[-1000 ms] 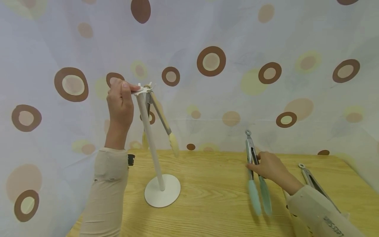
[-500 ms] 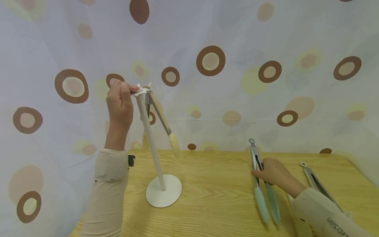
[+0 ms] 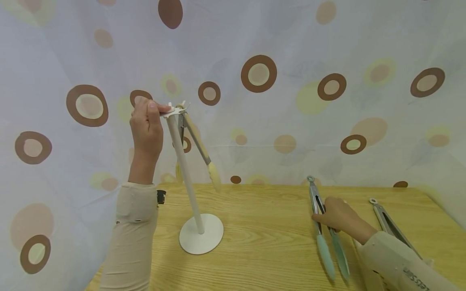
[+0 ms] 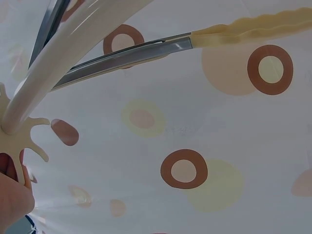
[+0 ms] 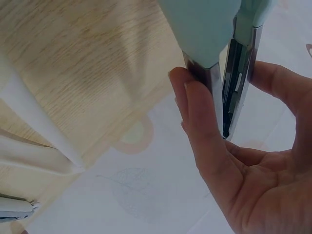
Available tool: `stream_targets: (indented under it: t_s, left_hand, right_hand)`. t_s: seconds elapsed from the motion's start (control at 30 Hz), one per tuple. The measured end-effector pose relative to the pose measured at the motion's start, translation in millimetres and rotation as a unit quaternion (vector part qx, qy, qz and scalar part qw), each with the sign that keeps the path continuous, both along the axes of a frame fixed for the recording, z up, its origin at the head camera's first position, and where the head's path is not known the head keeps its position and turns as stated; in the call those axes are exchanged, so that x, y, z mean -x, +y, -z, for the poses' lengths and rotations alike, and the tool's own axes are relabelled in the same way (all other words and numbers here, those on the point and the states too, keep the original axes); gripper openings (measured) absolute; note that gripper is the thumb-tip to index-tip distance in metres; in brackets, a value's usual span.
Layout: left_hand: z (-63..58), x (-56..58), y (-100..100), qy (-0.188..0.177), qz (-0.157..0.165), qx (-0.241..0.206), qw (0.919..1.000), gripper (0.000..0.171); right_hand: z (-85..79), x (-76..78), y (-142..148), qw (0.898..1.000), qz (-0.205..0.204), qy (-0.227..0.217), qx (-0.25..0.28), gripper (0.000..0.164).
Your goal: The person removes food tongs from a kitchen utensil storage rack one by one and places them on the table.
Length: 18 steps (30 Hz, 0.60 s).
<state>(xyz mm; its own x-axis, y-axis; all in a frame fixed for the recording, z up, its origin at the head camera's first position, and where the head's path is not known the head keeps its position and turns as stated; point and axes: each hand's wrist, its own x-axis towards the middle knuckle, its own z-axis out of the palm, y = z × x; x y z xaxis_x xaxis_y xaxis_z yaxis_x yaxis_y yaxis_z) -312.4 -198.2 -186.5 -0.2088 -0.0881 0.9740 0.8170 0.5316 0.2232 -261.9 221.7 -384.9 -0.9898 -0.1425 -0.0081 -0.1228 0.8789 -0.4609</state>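
My left hand (image 3: pixel 146 129) pinches the hooked top (image 3: pixel 176 110) of a white utensil stand, whose round base (image 3: pixel 201 238) rests on the table. From one of its hooks hang yellow-tipped tongs (image 3: pixel 198 139), spread apart; the left wrist view shows one yellow tip (image 4: pixel 253 27) pointing right. On the right side, my right hand (image 3: pixel 340 214) holds a second pair of tongs with mint-green tips (image 3: pixel 325 256). Thumb and fingers grip the metal arms from both sides, as the right wrist view shows, with the ring end up and the green tips (image 5: pixel 202 29) down.
A third pair of metal tongs (image 3: pixel 387 222) lies at the right, partly hidden by my right sleeve (image 3: pixel 397 258). The wooden table (image 3: pixel 262 238) ends at the back against a dotted cloth (image 3: pixel 291 48).
My right hand has moved the green-tipped tongs down and slightly right, toward the front of the table. My left hand has kept its hold on the stand's top.
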Motion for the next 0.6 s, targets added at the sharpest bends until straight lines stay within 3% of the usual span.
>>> stream_targets:
  t_s: [0.43,0.6]
  left_hand:
    - [-0.4,0.0,-0.2,0.004,0.009,-0.003,0.9999,0.035]
    - [0.2,1.2,-0.3,0.002,0.011,-0.006,0.9999,0.036]
  right_hand:
    - [6.3,-3.2,-0.3,0.999,-0.014,0.002,-0.044,0.039]
    - [7.6,-4.1,-0.5,0.999,-0.016,-0.021,-0.027,0.037]
